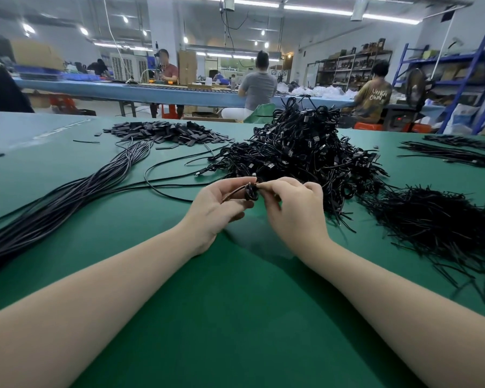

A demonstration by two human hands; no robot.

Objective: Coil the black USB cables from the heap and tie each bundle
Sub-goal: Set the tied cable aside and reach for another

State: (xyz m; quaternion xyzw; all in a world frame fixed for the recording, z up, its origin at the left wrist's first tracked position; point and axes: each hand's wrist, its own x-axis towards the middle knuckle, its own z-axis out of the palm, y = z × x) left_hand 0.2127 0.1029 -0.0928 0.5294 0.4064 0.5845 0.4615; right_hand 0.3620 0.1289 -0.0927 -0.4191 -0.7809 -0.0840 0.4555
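Head view
Coiled cable: a small black USB bundle was held between both hands, above the green table and just in front of the heap.
Handling: it looked light, thin and springy; I judged the loops would fan open if released, so the hold belonged across the whole coil, not on one strand.
Tail of the cable: one loose strand ran from the hands leftward over the mat in a wide loop.
Left hand: fingers curled, palm up, gripping the coil from the left; thumb lay over the top.
Right hand: fingers bent, thumb and forefinger pinched at the coil's right edge. Whether they held a tie or a cable end could not be told.
Heap of tied bundles: tall black pile just beyond the hands.
Twist ties: a loose black heap to the right, near the right hand.
Straight cables: a long sheaf lay to the left, well apart from the hands.
Flat black tabs: scattered far left.
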